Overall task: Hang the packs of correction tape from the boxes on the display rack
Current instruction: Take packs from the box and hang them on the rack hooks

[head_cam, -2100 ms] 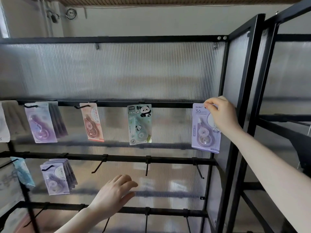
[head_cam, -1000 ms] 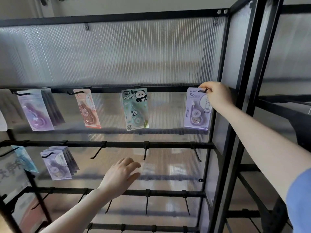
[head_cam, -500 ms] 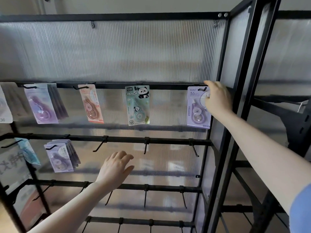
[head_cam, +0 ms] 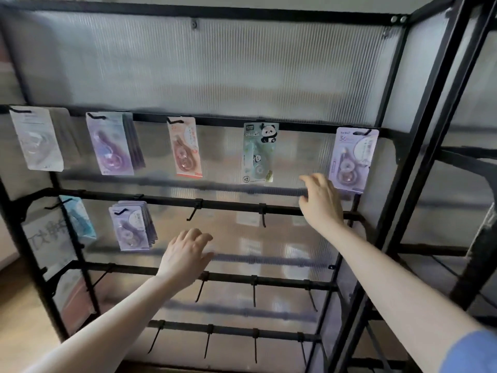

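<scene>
Both hands are empty with relaxed fingers: right hand [head_cam: 320, 203] has released the lilac carded correction-tape pack [head_cam: 352, 160], now hanging at the black rack's [head_cam: 390, 146] top-rail right end; left hand [head_cam: 185, 254] hovers lower. Next pack needed.

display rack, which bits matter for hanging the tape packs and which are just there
For the job:
- lilac pack marked 36
- panda pack
- empty black hooks
- right hand
- left hand

Just there:
- ribbed translucent back panel
- neighbouring black frame

hooks with packs [head_cam: 259, 153]: 7 | bare hooks [head_cam: 194, 211]: about 11 | hands [head_cam: 185, 255]: 2
</scene>
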A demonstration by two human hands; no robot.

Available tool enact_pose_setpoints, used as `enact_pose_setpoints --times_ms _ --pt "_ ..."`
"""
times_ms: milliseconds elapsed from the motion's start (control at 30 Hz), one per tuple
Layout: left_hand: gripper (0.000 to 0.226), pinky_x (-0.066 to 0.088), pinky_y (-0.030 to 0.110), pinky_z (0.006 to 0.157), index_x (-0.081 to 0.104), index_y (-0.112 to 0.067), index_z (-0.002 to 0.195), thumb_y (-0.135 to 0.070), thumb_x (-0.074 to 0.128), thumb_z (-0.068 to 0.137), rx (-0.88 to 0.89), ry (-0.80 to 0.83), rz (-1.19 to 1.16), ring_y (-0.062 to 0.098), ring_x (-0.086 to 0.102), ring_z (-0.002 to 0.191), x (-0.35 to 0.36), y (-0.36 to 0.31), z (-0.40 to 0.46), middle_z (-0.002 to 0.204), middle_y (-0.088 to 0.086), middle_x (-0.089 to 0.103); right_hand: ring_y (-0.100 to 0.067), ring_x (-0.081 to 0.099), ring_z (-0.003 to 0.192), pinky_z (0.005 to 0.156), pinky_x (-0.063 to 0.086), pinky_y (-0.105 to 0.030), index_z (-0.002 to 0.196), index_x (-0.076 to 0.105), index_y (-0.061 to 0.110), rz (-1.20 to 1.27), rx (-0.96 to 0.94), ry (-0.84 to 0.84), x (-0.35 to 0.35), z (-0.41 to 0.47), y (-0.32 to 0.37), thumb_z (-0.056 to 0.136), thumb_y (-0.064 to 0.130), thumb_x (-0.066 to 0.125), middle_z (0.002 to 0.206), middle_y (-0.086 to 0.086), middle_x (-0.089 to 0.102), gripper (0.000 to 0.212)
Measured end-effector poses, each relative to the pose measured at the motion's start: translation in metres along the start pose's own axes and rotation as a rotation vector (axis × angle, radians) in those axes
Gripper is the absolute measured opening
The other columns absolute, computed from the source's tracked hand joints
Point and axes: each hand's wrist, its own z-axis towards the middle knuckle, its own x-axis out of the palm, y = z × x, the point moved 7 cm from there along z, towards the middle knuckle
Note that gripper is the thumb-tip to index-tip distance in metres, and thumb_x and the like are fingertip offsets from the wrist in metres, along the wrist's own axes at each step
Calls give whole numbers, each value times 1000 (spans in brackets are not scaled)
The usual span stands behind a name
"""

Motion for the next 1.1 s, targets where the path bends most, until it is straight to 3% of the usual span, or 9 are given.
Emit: enact_pose_setpoints --times_ms 300,567,833,1100 --pt "45 36 32 97 47 -24 130 -43 52 90 -86 171 -6 19 41 122 26 120 -71 130 -3 47 -25 46 118 96 41 -34 130 50 14 72 38 248 132 -91 106 90 15 55 130 -6 47 40" --pt "46 34 35 99 44 -22 132 -42 50 91 -103 368 -23 23 38 124 94 187 -124 133 2 44 -27 47 118 96 40 -36 129 51 12 58 116 490 240 -182 149 90 15 54 130 -9 49 40" --pt "38 40 39 90 55 -13 119 -33 58 86 -163 525 -91 31 47 113 205 209 -172 120 8 53 -28 47 114 94 44 -42 127 50 13 118 226 753 361 -277 132 90 13 52 126 -9 45 37" --pt "46 32 34 99 40 -17 134 -33 48 92 -290 802 -173 23 37 124 380 215 -280 136 2 41 -29 46 117 97 37 -37 127 49 15 -55 201 1014 503 -423 70 91 18 51 129 -10 48 37"
